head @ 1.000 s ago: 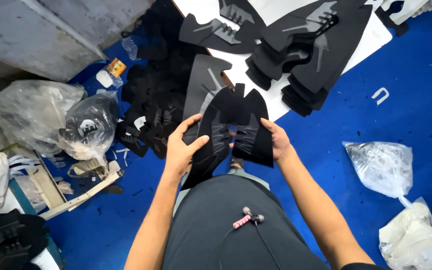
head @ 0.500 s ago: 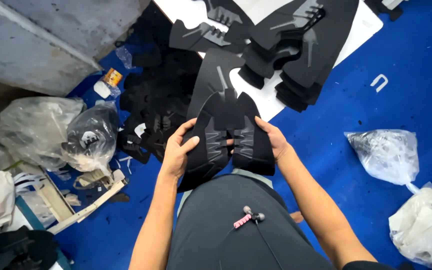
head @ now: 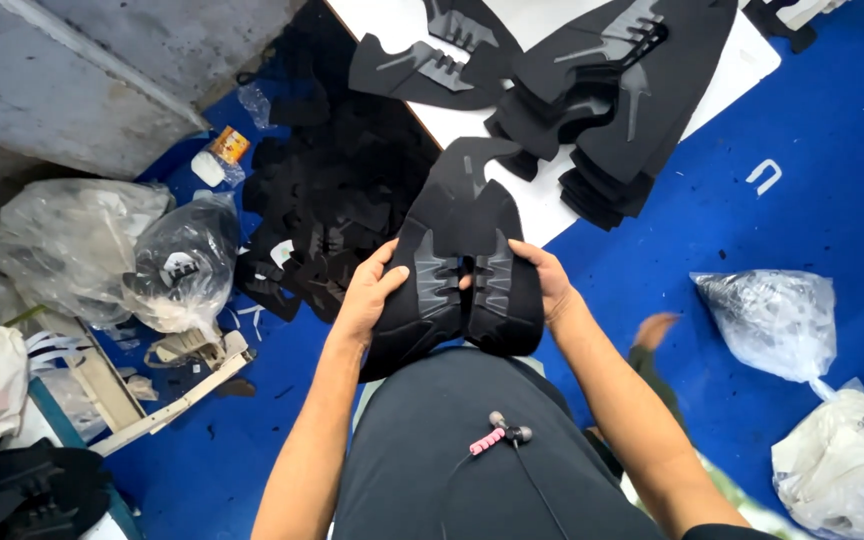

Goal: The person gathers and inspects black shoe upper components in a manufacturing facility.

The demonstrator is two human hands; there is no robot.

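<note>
Black flat fabric shoe-upper piece (head: 457, 285) was clamped by fingers of left hand (head: 370, 295) and right hand (head: 550, 285), over blue floor (head: 822, 230); white board (head: 552, 200) with black cut pieces (head: 602, 110) lay beyond.

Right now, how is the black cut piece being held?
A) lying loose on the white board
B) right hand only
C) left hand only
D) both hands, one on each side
D: the left hand grips the left edge of the black piece and the right hand grips its right edge, above the lap.
</note>
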